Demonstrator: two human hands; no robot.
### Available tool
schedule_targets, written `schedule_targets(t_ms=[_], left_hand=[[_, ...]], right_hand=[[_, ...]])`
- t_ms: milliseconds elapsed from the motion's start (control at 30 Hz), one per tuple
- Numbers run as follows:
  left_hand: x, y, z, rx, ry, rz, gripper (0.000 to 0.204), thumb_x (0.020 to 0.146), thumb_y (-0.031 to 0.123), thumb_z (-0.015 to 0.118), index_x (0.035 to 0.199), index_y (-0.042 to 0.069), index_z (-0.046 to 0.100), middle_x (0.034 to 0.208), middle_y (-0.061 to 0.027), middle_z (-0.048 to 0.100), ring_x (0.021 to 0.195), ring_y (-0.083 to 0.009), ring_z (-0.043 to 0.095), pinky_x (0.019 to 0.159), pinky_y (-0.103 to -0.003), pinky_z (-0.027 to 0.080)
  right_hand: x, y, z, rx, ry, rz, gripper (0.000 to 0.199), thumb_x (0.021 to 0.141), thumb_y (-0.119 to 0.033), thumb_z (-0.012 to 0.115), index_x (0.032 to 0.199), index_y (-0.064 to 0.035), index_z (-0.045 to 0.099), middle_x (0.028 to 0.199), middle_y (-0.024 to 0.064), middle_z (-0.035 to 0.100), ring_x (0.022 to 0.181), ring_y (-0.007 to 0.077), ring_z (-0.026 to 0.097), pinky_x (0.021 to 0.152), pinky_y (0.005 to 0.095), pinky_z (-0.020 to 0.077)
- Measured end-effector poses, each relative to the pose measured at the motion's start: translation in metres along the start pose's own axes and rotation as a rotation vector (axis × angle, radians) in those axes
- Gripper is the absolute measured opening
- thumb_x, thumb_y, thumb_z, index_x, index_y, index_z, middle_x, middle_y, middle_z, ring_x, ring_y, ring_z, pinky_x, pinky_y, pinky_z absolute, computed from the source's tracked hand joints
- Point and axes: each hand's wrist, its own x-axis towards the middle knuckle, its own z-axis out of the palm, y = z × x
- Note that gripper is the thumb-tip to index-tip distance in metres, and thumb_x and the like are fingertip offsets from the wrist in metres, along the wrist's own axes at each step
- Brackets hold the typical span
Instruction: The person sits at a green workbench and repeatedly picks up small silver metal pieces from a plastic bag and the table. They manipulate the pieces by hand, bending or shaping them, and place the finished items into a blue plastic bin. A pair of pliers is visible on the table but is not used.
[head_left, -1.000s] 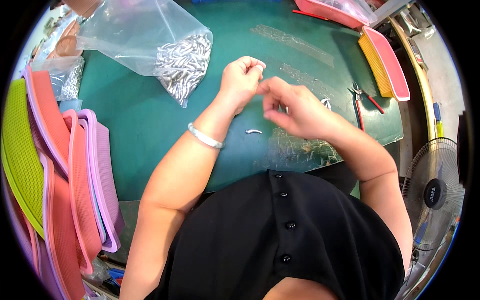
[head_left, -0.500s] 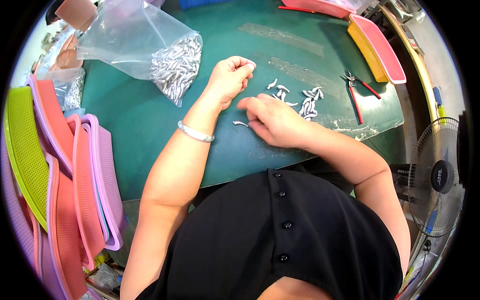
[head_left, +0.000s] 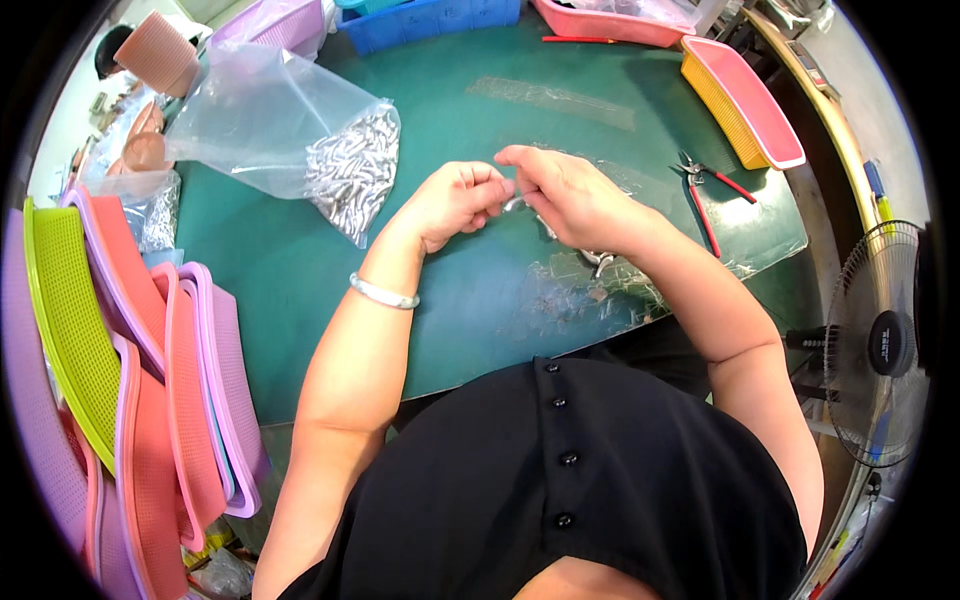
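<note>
My left hand point(head_left: 463, 207), with a pale bangle point(head_left: 384, 292) on its wrist, is closed in a pinch; whatever sits between its fingers is hidden. Fingertips nearly touching it, my right hand point(head_left: 578, 200) is bent inward over the table. A small curved silver metal piece point(head_left: 514, 204) shows at the right fingertips, between the two hands. More such silver pieces point(head_left: 598, 260) lie on the green table beneath the right hand and wrist, mostly covered by them. Left of my left hand, a clear plastic bag point(head_left: 355, 165) holds many of the same pieces.
Red-handled pliers point(head_left: 703, 195) lie open on the table point(head_left: 480, 330) at the right. Behind them stands a yellow and pink basket point(head_left: 745, 105). A blue bin point(head_left: 435, 25) and a pink tray point(head_left: 620, 22) line the far edge. Stacked colored baskets point(head_left: 165, 390) fill the left side; a fan point(head_left: 885, 343) stands right.
My right hand has moved up to my left hand's fingertips. The single silver piece that lay beside it on the table is gone from there. The view has shifted slightly.
</note>
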Motion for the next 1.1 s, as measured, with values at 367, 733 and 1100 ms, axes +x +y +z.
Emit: schedule_targets(t_ms=[367, 733, 1100], left_hand=[[0.005, -0.004, 0.005, -0.129, 0.129, 0.271, 0.011, 0.080, 0.010, 0.066, 0.089, 0.003, 0.063, 0.067, 0.0043, 0.052, 0.053, -0.0038, 0.039, 0.046, -0.018, 0.029], [0.008, -0.011, 0.020, 0.102, 0.247, 0.557, 0.012, 0.081, 0.005, 0.063, 0.093, 0.007, 0.066, 0.076, 0.0043, 0.057, 0.059, -0.0024, 0.044, 0.050, -0.016, 0.035], [0.008, -0.008, 0.024, -0.031, 0.271, 0.356, 0.014, 0.084, 0.011, 0.062, 0.095, 0.005, 0.065, 0.071, 0.0035, 0.055, 0.056, -0.0027, 0.044, 0.048, -0.016, 0.033]], right_hand=[[0.015, 0.024, 0.004, 0.392, 0.225, 0.135, 0.036, 0.079, 0.005, 0.052, 0.114, 0.0003, 0.043, 0.079, 0.0090, 0.057, 0.068, 0.0203, 0.055, 0.065, 0.0308, 0.0453], [0.000, 0.039, 0.021, 0.991, 0.176, 0.306, 0.045, 0.080, 0.006, 0.056, 0.121, 0.0000, 0.040, 0.090, 0.0068, 0.059, 0.081, 0.0096, 0.055, 0.070, 0.0234, 0.0455], [-0.002, 0.040, 0.025, 0.993, 0.190, 0.342, 0.044, 0.079, 0.004, 0.059, 0.119, 0.0006, 0.042, 0.081, 0.0028, 0.056, 0.073, 0.0068, 0.052, 0.067, 0.0216, 0.0440]])
